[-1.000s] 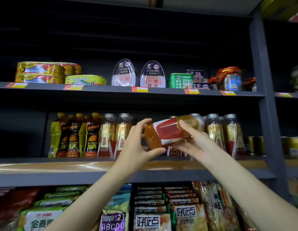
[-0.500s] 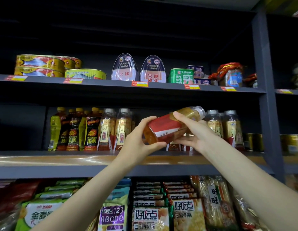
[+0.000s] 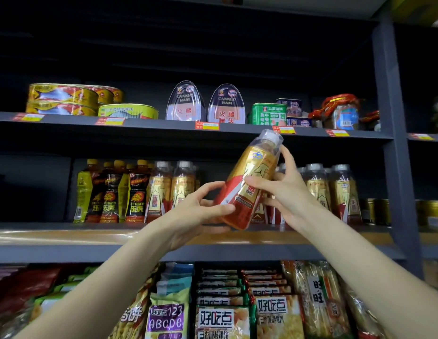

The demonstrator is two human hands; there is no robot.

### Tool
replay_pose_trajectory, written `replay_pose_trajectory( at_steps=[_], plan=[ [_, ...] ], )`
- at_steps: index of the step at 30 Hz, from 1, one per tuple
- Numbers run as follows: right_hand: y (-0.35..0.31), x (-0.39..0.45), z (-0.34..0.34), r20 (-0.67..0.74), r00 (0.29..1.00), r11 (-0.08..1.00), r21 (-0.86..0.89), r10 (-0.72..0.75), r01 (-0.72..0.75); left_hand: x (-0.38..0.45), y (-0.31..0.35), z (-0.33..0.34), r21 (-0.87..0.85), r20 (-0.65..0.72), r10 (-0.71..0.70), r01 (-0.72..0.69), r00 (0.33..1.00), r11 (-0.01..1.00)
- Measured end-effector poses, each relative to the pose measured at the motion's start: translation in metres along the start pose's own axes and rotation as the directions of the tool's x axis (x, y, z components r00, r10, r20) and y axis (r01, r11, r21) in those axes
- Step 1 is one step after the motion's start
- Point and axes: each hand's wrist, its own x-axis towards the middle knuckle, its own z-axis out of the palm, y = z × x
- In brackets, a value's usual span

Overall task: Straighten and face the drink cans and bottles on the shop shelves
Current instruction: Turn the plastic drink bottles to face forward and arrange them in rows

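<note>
A gold-and-red drink bottle (image 3: 249,182) with a clear cap is held in the air before the middle shelf (image 3: 66,237), tilted with its cap up and to the right. My left hand (image 3: 195,211) grips its base from the left. My right hand (image 3: 284,189) wraps its middle from the right. Two matching gold bottles (image 3: 172,189) stand upright on the shelf to the left, and more gold bottles (image 3: 330,189) stand to the right. Dark Hi-Tiger bottles (image 3: 115,192) stand further left.
Fish tins (image 3: 63,99), canned ham (image 3: 205,104) and a green tin (image 3: 266,113) fill the upper shelf. Gold cans (image 3: 374,211) sit at the far right by the grey upright post (image 3: 396,143). Snack packets (image 3: 222,314) are on the lower shelf.
The bottle has turned from lying almost sideways to steeply tilted, cap raised up to the right. Both hands have kept hold of it and risen slightly.
</note>
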Motion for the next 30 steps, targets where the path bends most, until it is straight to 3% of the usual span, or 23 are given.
replay_pose_trajectory(
  at_steps=[3, 5, 8, 12, 17, 19, 21, 23, 25, 27, 30],
  plan=[
    [-0.002, 0.002, 0.001, 0.069, 0.997, 0.999, -0.028, 0.033, -0.031, 0.002, -0.014, 0.004, 0.227, -0.127, 0.154, -0.122, 0.980, 0.966],
    [-0.003, 0.004, 0.003, 0.081, 0.994, 0.995, -0.078, 0.075, -0.068, 0.006, -0.024, 0.006, 0.492, -0.193, 0.340, -0.209, 0.920, 0.845],
    [0.000, 0.006, 0.003, 0.015, 0.996, 0.994, -0.074, 0.085, -0.083, 0.010, -0.030, 0.010, 0.665, -0.189, 0.477, -0.245, 0.858, 0.705],
    [0.008, 0.006, -0.005, 0.007, 0.997, 0.997, 0.014, 0.078, -0.078, 0.012, -0.027, 0.003, 0.685, -0.102, 0.463, -0.275, 0.880, 0.674],
    [0.015, 0.007, -0.013, 0.044, 0.999, 0.993, 0.109, 0.031, -0.035, 0.013, -0.024, 0.005, 0.500, -0.078, 0.350, -0.267, 0.933, 0.824],
    [0.016, 0.006, -0.012, 0.039, 0.999, 0.994, 0.110, 0.001, -0.005, 0.014, -0.025, 0.010, 0.475, -0.109, 0.373, -0.281, 0.922, 0.834],
    [0.018, 0.006, -0.005, 0.007, 1.000, 0.998, 0.055, -0.006, 0.005, 0.018, -0.030, 0.016, 0.554, -0.188, 0.461, -0.294, 0.867, 0.779],
    [0.021, 0.006, 0.004, -0.015, 0.999, 0.999, 0.027, 0.030, -0.030, 0.020, -0.034, 0.022, 0.734, -0.240, 0.561, -0.230, 0.792, 0.639],
    [0.022, 0.007, 0.007, -0.046, 0.994, 0.992, 0.082, 0.103, -0.099, 0.018, -0.036, 0.025, 0.858, -0.186, 0.627, -0.186, 0.757, 0.479],
    [0.022, 0.008, 0.001, -0.058, 0.983, 0.971, 0.175, 0.176, -0.164, 0.014, -0.031, 0.018, 0.870, -0.067, 0.599, -0.248, 0.798, 0.427],
    [0.020, 0.008, -0.012, -0.047, 0.967, 0.939, 0.253, 0.250, -0.231, 0.010, -0.016, -0.002, 0.774, 0.046, 0.430, -0.304, 0.902, 0.555]
  ],
)
